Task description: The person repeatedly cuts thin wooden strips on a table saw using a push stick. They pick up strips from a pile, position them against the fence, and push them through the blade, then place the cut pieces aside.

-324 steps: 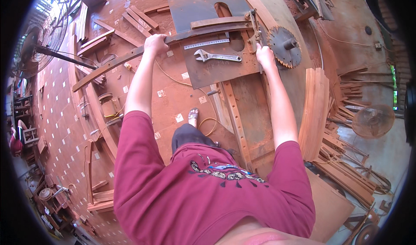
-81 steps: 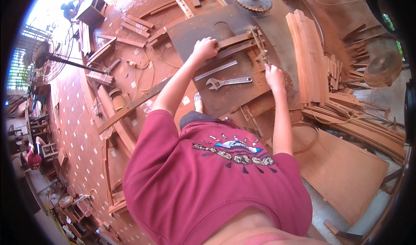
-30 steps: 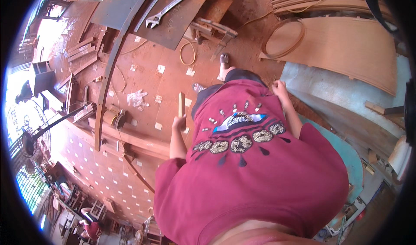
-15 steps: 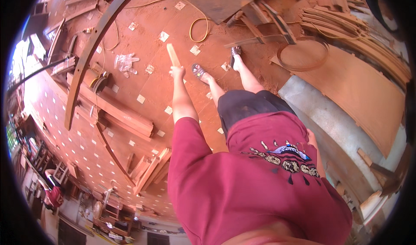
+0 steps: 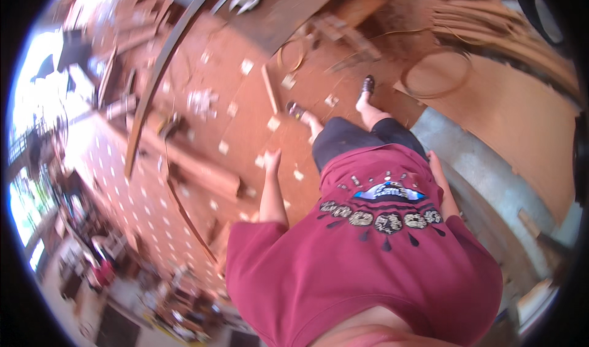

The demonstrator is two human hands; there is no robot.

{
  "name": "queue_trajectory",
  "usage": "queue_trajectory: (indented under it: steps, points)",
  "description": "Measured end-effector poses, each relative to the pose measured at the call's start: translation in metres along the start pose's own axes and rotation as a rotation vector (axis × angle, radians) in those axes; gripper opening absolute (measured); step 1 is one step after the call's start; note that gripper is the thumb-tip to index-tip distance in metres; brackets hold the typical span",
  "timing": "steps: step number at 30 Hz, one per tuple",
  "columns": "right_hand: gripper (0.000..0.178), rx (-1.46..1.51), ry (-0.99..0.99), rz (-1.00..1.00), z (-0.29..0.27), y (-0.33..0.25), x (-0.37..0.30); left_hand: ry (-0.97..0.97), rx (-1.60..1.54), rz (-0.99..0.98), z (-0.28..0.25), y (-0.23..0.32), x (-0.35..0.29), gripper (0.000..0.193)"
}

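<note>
My left hand (image 5: 272, 160) is held out over the tiled floor, with nothing in it. Its fingers look loosely apart, though somewhat blurred. Beyond it, apart from the hand, a narrow strip of wood (image 5: 270, 89) shows against the floor beside my left foot; whether it lies flat is hard to tell. My right hand (image 5: 435, 163) hangs at my right side, by the hem of my dark red shirt. Only part of it shows, and its fingers are too unclear to read.
A long curved wooden piece (image 5: 150, 95) crosses the upper left, near stacked beams (image 5: 205, 175). On the right are a thin brown sheet (image 5: 497, 108), a wire-like ring (image 5: 435, 74) and stacked boards (image 5: 478, 19). A grey fork-ended metal tool (image 5: 248, 0) shows at the top.
My left hand has let go of the wood strip and drawn back toward me. The strip is now apart from it, near my left foot. My view has turned, and more of my right forearm shows.
</note>
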State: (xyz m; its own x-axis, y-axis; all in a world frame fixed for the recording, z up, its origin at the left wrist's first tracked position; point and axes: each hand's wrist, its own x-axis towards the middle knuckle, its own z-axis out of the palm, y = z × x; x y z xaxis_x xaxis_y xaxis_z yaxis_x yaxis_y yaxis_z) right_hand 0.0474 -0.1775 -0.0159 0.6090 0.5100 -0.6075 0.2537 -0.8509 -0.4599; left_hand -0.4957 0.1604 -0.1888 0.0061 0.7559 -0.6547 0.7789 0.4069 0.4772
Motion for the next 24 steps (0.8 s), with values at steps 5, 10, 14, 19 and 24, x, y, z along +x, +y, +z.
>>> queue_trajectory:
  steps: [5,10,14,19,24]
  points:
    - [0.014,0.072,0.154,0.093,-0.002,0.008,0.057,-0.255,-0.131,-0.349,0.000,0.049,-0.008,0.029]
    - [0.016,0.189,0.320,-0.012,-0.050,-0.018,0.146,-0.198,0.030,-0.230,0.039,0.180,0.004,0.020]
    - [0.021,0.200,0.443,-0.140,-0.112,-0.003,0.224,-0.468,0.060,0.181,0.089,0.309,-0.032,0.024]
    - [0.025,0.330,0.537,-0.101,-0.181,0.014,0.264,-0.562,0.200,0.069,0.132,0.404,-0.023,0.022]
    - [0.027,0.340,0.535,0.084,-0.219,0.017,0.290,-0.575,0.256,0.010,0.162,0.465,0.000,0.021]
